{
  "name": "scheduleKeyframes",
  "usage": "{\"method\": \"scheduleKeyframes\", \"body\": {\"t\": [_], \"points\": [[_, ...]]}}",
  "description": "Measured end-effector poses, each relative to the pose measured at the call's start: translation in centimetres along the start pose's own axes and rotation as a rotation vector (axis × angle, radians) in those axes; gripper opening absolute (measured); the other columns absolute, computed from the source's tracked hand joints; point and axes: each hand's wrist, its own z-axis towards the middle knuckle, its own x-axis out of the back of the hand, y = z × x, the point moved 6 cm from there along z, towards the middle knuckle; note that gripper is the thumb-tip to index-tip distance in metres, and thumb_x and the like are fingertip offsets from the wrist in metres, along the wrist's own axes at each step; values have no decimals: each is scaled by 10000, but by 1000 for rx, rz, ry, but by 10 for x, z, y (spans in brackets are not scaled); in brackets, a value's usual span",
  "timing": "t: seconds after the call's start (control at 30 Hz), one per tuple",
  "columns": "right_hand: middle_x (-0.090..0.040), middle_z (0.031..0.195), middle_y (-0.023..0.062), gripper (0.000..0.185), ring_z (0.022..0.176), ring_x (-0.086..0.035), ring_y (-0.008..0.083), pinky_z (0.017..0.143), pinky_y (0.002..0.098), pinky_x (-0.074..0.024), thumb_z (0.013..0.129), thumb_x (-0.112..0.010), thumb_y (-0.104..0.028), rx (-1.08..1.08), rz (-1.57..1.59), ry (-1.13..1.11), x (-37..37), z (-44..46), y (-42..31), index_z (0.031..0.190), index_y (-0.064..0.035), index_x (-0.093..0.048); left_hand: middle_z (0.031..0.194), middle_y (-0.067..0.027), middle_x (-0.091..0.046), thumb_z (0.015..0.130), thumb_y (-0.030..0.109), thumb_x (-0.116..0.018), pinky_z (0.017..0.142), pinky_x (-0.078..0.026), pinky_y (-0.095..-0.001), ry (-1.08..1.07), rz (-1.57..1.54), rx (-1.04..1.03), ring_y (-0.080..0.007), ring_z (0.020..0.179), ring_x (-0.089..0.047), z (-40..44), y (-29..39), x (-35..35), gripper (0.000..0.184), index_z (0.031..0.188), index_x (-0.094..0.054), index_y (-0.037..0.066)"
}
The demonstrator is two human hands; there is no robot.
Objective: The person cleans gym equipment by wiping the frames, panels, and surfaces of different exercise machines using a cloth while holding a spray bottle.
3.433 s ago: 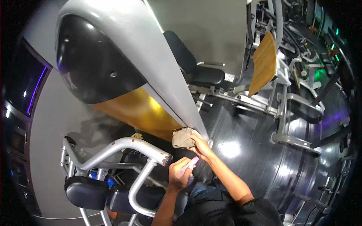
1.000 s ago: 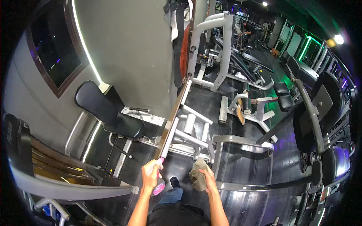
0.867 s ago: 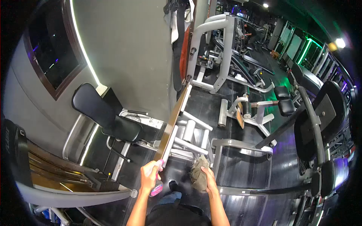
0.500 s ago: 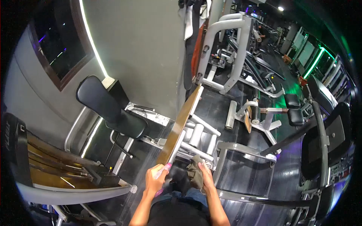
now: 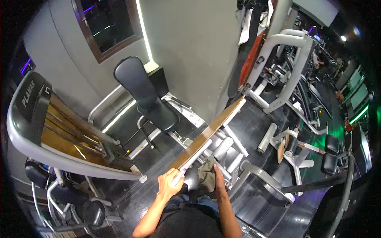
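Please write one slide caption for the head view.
Left hand around a pale, mostly hidden object, right hand holding a crumpled cloth, near a wooden board amid gym equipment.

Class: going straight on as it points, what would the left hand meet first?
Probably the near end of the wooden board, just ahead of the left hand, though depth is unclear.

Rumpled, matt cloth (image 5: 206,175) is shown near a smooth board (image 5: 206,136) with a brown, wood-like face and a faint sheen. Pale, smooth plastic is glimpsed on the spray bottle (image 5: 178,177), mostly hidden. Tubular framework (image 5: 293,79) is finished in smooth, silvery metal, while the seat (image 5: 162,117) is covered in smooth, leather-like black with a soft shine. The dark floor (image 5: 274,214) is streaked with glossy reflections; the grey wall (image 5: 190,51) is left largely matt.
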Motion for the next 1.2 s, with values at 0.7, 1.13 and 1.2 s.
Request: {"method": "scheduleKeyframes", "body": {"t": [0.7, 1.13, 1.2], "points": [[-563, 1264, 108, 481, 1138, -564, 198, 968, 338, -463, 964, -642, -248, -4, 30, -88, 27, 16, -28, 1362, -54, -454, 697, -140, -548, 804, 181, -643, 553, -421, -396, 214, 187, 108, -352, 589, -556, -12, 15, -14, 180, 739, -597, 19], [-646, 970, 227, 262, 942, -637, 387, 850, 443, -465, 948, -614, -214, 467, -574, 180, -76, 32, -4, 1083, -28, -489, 657, -57, -583, 944, 285, -625, 421, -380, -273, 465, -321, 483, -118, 422, -517, -104, -24, 35, 383, 728, -641, -31], [-623, 977, 223, 272, 940, -612, 349, 864, 428, -457, 947, -608, -207, 428, -577, 142, -86, 16, 1, 1087, -18, -471, 651, -65, -573, 937, 268, -609, 409, -397, -279, 525, -393, 532, -129, 420, -522, -120, -32, 39, 380, 719, -633, -42]]}}
